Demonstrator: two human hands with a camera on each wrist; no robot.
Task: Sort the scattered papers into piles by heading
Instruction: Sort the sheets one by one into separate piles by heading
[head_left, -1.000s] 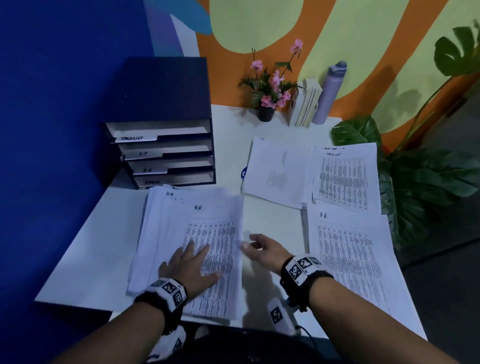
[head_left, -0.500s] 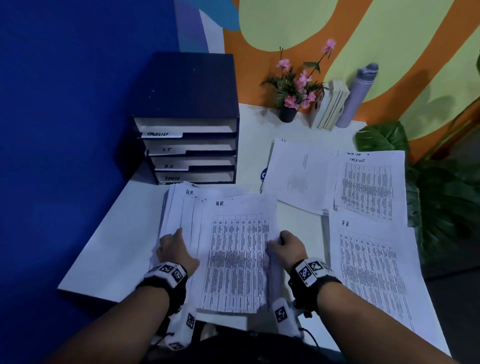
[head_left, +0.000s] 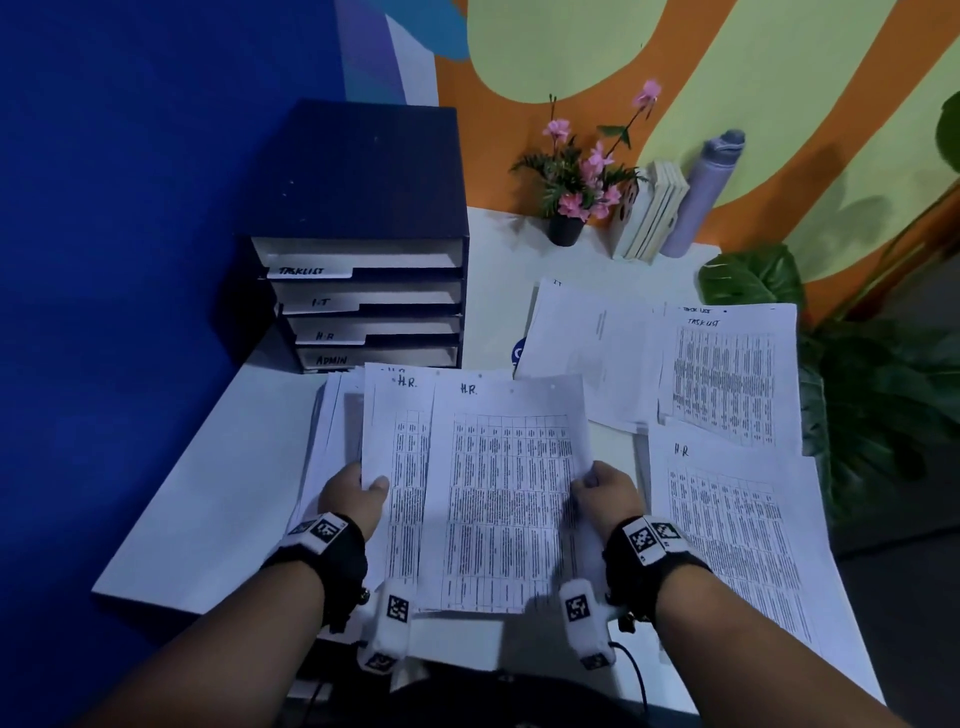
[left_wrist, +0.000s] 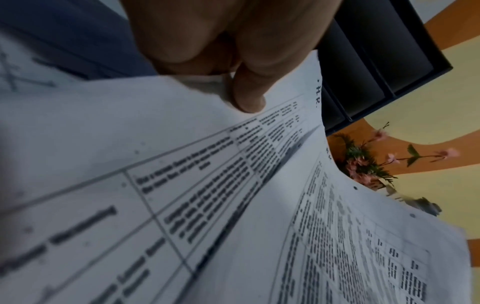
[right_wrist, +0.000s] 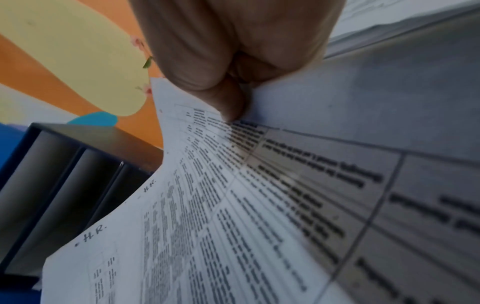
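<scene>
The white rectangular table (head_left: 208, 499) is carrying a dark blue four-shelf paper organiser (head_left: 363, 234) at its back left; on the right side three sorted paper piles (head_left: 727, 384) are lying flat (headings I.T, TASKLIST, H.R); a stack of white printed sheets headed H.R (head_left: 493, 493) is being held just above more papers near the front edge; the left hand (head_left: 353, 496) is pinching its left border, thumb on top; the right hand (head_left: 608, 493) is pinching its right border.

Left hand (head_left: 353, 499), right hand (head_left: 608, 496): thumbs pinching.
</scene>
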